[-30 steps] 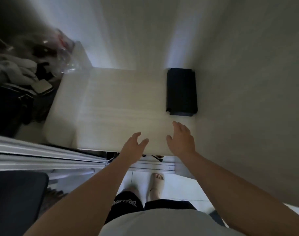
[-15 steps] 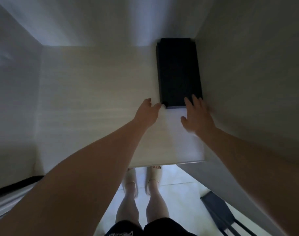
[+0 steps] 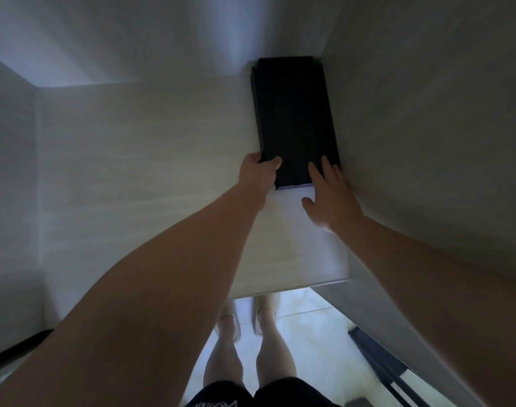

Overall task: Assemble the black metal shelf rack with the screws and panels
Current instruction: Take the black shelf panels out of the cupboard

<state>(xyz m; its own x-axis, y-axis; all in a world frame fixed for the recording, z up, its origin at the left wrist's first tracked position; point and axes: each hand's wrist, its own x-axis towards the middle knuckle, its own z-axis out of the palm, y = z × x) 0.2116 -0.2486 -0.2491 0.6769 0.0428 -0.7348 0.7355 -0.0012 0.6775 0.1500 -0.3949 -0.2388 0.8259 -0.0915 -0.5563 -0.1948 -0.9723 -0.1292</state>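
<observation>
The left hand [image 3: 258, 174] grips a corner of the black panel [image 3: 294, 118]. The right hand [image 3: 330, 198] rests on its edge, spread flat. Nothing looks built yet, and I see no screws.

Pale wood-grain board [image 3: 151, 171] lying flat, fills the middle. Plain walls on three sides: left wall [image 3: 10, 201], far wall [image 3: 133, 33], right wall [image 3: 427, 113]. Light tiled floor [image 3: 309, 333] below the board's near edge. Bare legs in pale slippers [image 3: 230, 324] stand on the floor. Black shorts [image 3: 280, 392] with white print at the near edge. Dark strip [image 3: 16, 346] near left, unclear what.
</observation>
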